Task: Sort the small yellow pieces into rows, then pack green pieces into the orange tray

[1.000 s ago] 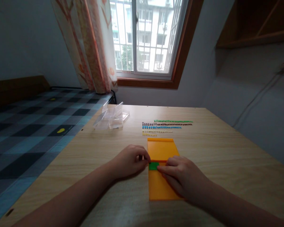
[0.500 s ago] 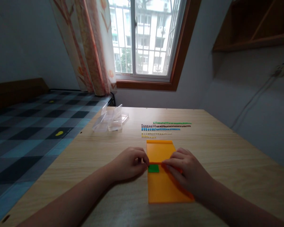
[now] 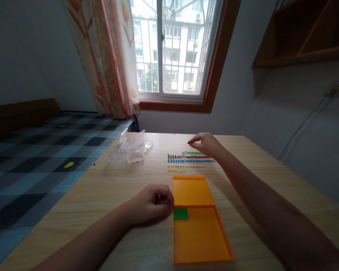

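An orange flat case (image 3: 196,241) lies unfolded on the table, its hinge running across the middle. A green square plate (image 3: 181,213) sits in the upper left corner of its near half. My left hand (image 3: 152,203) is closed, its curled fingertips at the case's left edge beside the hinge. Over the far side of the table, my right hand (image 3: 206,145) is held above the row of small green pieces (image 3: 188,152). Its thumb and index finger come together in a pinch; whether a piece is between them is too small to tell.
Below the green row run rows of brown pieces (image 3: 175,156), blue pieces (image 3: 175,161) and yellow pieces (image 3: 176,171). Clear plastic boxes (image 3: 135,154) with raised lids stand at the far left. A bed (image 3: 59,150) adjoins the table's left side.
My right hand has left the orange case and moved forward to the rows of small pieces. The left hand has stayed at the case's left edge. The view has tilted slightly up.
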`<move>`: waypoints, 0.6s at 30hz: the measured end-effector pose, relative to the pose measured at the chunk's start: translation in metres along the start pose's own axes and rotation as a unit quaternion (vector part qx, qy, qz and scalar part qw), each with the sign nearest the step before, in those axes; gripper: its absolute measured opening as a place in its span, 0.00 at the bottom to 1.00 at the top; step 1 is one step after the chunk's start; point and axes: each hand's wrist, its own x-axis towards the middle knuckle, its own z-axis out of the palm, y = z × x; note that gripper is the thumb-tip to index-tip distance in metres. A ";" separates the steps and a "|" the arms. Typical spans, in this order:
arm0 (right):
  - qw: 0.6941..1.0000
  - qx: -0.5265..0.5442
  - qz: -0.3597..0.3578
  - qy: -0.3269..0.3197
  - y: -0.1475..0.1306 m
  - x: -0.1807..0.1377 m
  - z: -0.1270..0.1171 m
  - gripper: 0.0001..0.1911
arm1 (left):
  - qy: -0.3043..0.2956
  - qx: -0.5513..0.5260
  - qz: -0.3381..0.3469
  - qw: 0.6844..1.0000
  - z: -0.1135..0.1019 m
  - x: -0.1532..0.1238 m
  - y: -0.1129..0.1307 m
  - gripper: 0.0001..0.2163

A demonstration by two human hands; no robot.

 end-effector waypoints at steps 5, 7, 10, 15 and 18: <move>0.995 -0.071 0.068 -0.032 -0.003 0.037 0.035 0.08 | 0.014 -0.018 -0.016 1.000 -0.001 0.000 -0.004 0.05; 0.993 -0.082 0.071 -0.038 0.000 0.038 0.047 0.07 | 0.013 -0.011 -0.012 1.000 -0.001 0.001 -0.005 0.06; 0.991 -0.099 0.075 -0.053 0.007 0.034 0.059 0.06 | 0.012 -0.001 -0.013 1.000 0.000 0.002 -0.005 0.06; 0.988 -0.113 0.079 -0.067 0.016 0.032 0.069 0.08 | 0.019 0.005 -0.017 1.000 0.001 0.002 -0.005 0.06; 0.988 -0.114 0.084 -0.067 0.016 0.033 0.073 0.08 | 0.021 0.001 -0.028 0.999 0.002 0.002 -0.004 0.07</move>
